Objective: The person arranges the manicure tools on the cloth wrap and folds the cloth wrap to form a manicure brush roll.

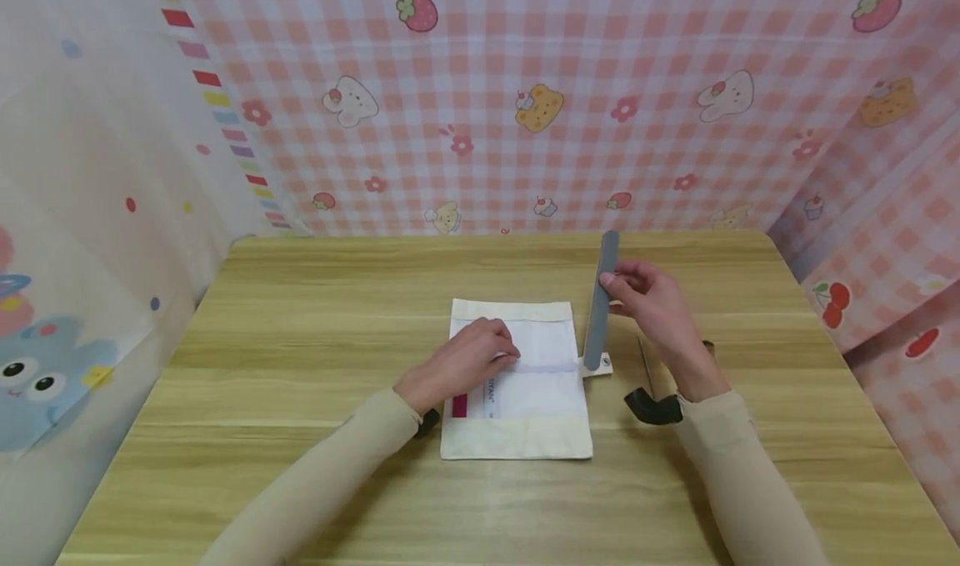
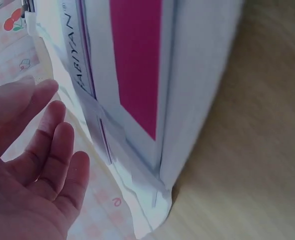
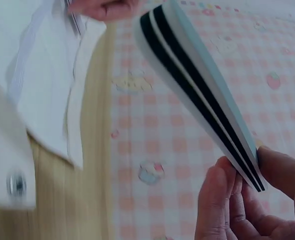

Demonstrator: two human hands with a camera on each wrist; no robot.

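The step seems to be handling the grey strip (image 1: 602, 312), pinched in the right hand (image 1: 656, 308) beside the pouch (image 1: 534, 395) on the surface (image 1: 322, 341), with the left hand (image 1: 467, 358) loosely curved, empty, over the pouch; next calls for a steady pinch.

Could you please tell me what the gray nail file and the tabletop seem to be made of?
Gray nail file: layered, perhaps foam faced with abrasive paper, matte; the right-wrist view shows dark and pale bands along its edge. Tabletop: wood or wood-look laminate, satin-looking; streaked grain shows.
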